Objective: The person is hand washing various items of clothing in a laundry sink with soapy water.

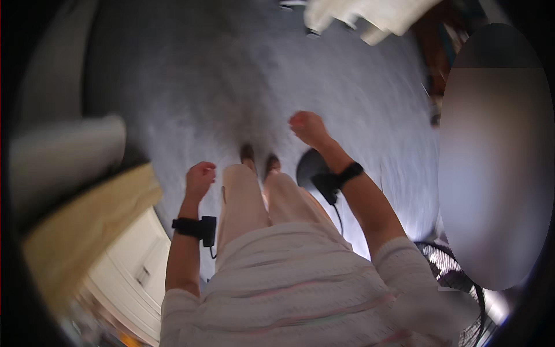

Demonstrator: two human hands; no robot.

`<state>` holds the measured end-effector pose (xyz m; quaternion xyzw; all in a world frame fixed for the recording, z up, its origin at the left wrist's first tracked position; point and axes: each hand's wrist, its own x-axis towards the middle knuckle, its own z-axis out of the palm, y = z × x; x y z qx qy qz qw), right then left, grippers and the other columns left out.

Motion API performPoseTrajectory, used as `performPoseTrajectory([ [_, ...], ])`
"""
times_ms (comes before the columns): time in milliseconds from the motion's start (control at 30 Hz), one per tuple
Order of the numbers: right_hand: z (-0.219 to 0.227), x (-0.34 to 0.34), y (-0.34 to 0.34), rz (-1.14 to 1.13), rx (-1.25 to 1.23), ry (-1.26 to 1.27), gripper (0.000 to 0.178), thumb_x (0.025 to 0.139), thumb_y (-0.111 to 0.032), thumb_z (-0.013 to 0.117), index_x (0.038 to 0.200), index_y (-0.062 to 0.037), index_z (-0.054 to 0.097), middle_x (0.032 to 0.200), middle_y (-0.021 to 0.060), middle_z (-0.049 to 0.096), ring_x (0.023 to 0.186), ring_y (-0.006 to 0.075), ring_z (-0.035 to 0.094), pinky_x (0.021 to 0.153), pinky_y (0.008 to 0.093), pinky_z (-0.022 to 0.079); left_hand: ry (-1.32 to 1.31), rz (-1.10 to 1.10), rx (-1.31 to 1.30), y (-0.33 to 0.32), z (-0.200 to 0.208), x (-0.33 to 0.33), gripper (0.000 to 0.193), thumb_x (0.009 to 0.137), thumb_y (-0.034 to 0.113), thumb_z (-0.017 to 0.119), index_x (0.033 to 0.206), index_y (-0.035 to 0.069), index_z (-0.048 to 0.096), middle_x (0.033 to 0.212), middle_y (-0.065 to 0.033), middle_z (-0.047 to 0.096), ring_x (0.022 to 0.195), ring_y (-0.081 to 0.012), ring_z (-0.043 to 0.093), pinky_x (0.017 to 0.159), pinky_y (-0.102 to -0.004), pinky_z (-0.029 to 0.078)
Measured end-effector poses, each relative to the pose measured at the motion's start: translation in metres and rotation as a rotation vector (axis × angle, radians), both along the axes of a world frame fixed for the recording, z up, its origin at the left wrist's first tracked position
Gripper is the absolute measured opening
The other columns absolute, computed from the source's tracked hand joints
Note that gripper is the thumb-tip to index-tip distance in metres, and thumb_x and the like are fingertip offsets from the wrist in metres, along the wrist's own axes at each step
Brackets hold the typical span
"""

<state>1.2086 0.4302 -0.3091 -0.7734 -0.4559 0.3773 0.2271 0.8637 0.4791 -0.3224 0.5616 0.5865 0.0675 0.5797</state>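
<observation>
My left hand [200, 180] hangs beside my left thigh, its fingers curled in and nothing visible in them. Farther forward and to the right, my right hand [310, 128] is raised over the floor; its fingers are folded too, smeared by motion, with no object showing. Each wrist wears a black strap, the left strap [195, 227] carrying a small box with a cable. Behind my right wrist shows a dark round thing [310, 166], partly covered by the arm. Neither hand touches any object that I can make out.
I stand on a grey floor [358, 115]. At the left are a wooden-topped white cabinet [130, 248] and a pale blurred shape [75, 150]. A cream cloth-like thing [370, 14] is at the far right. A black mesh item [457, 269], perhaps a fan, stands at the lower right.
</observation>
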Motion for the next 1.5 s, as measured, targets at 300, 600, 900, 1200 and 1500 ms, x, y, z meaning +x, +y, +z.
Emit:
performPoseTrajectory([
  [300, 0.047, -0.168, 0.044, 0.55, -0.009, 0.141, 0.016, 0.077, -0.018, 0.057, 0.08, -0.0029, 0.061, 0.065, 0.0081, 0.062, 0.059, 0.0169, 0.061, 0.055, 0.0302, 0.047, 0.159, 0.597, 0.187, -0.132, 0.061, -0.172, 0.016, 0.073, 0.013, 0.056, 0.085, 0.008, 0.065, 0.07, -0.01, 0.063, 0.06, -0.02, 0.062, 0.059, -0.0302, 0.05],
  [600, 0.108, -0.526, 0.002, 1.091, 0.004, 0.284, 0.01, 0.08, -0.008, 0.055, 0.084, -0.0003, 0.06, 0.072, 0.007, 0.064, 0.062, 0.0126, 0.061, 0.058, 0.0241, 0.048, 0.271, 1.021, 0.236, -0.317, 0.095, -0.406, 0.017, 0.072, 0.014, 0.055, 0.085, 0.01, 0.065, 0.07, -0.0091, 0.064, 0.068, -0.0226, 0.063, 0.063, -0.0316, 0.049],
  [900, 0.203, -0.811, -0.058, 1.545, 0.026, 0.527, 0.011, 0.081, -0.006, 0.052, 0.085, 0.0013, 0.059, 0.074, 0.0056, 0.063, 0.064, 0.0115, 0.06, 0.06, 0.0228, 0.048, 0.145, 1.368, 0.568, -0.404, 0.182, -0.595, 0.011, 0.079, 0.001, 0.054, 0.087, -0.003, 0.06, 0.069, -0.0044, 0.059, 0.062, -0.0098, 0.055, 0.057, -0.0214, 0.046],
  [1200, 0.303, -1.015, -0.071, 1.842, 0.033, 0.757, 0.011, 0.083, -0.003, 0.05, 0.09, 0.0006, 0.058, 0.08, 0.0047, 0.061, 0.071, 0.0108, 0.058, 0.068, 0.0223, 0.046, 0.177, 1.437, 0.908, -0.416, 0.301, -0.768, 0.013, 0.082, 0.004, 0.054, 0.093, -0.002, 0.059, 0.074, -0.0045, 0.059, 0.066, -0.0094, 0.055, 0.062, -0.0212, 0.046],
  [1500, 0.289, -1.206, -0.113, 2.082, -0.188, 0.26, 0.018, 0.08, -0.019, 0.054, 0.086, -0.0036, 0.06, 0.074, 0.0047, 0.063, 0.058, 0.0088, 0.06, 0.041, 0.0197, 0.037, 0.355, 1.474, 0.838, -0.406, 0.33, -0.891, 0.022, 0.076, 0.013, 0.056, 0.091, -0.004, 0.061, 0.071, -0.0056, 0.061, 0.06, -0.0097, 0.057, 0.057, -0.0218, 0.046],
])
